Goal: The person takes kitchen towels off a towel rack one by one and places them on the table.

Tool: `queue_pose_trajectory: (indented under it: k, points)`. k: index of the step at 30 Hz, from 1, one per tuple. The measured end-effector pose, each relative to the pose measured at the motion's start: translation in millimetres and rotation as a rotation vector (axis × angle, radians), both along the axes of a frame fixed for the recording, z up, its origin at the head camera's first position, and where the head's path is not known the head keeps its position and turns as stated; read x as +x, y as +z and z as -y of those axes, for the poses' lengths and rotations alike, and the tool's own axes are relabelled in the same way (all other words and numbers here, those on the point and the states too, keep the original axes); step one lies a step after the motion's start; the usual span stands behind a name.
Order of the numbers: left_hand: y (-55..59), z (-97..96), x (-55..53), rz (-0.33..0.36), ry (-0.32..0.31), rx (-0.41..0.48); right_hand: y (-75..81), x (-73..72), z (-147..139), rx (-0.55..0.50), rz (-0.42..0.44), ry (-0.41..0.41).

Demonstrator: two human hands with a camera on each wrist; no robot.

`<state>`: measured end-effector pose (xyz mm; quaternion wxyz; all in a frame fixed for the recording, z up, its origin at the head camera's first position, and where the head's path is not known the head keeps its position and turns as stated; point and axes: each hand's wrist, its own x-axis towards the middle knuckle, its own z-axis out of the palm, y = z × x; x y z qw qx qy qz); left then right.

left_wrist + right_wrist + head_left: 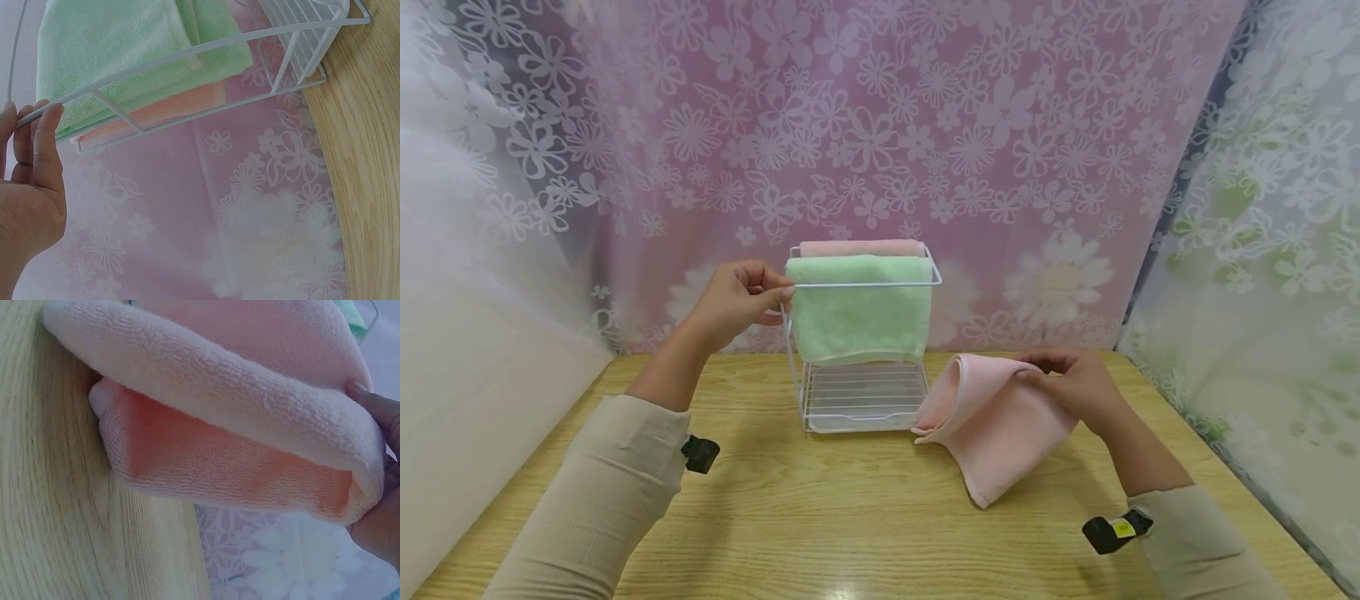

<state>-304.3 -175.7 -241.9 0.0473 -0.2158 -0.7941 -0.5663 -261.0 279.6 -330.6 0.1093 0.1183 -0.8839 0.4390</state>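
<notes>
A white wire rack point(786, 350) stands on the wooden table, a green towel point(861, 317) draped over one of its upper bars. Behind that hangs a pink towel point(857, 248), mostly hidden by the green one. My left hand point(737, 300) pinches the rack's upper left corner between thumb and fingers; in the left wrist view its fingers point(47, 144) curl round the white wire. Right of the rack, my right hand point(1075, 387) grips a folded pink towel point(1000, 425) by its upper edge. In the right wrist view this towel point(237, 394) hangs with its fold gaping.
At the rack's base lies a wire shelf over a pale tray point(865, 400). The wooden table point(820, 517) reaches back to a pink flowered curtain point(880, 125). Pale flowered sheets point(1285, 250) hang along both sides.
</notes>
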Motion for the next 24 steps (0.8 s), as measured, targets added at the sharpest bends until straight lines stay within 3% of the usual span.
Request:
queue_pose_trajectory:
  k: [13,24]
  points:
    - [0.6,-0.2,0.1,0.012,0.01,-0.011,-3.1,-12.6,-23,0.053,0.009,-0.02]
    - [-0.1,0.8,-0.3,0.007,0.003,-0.004,1.4,-25.6,-38,0.121,0.121,-0.014]
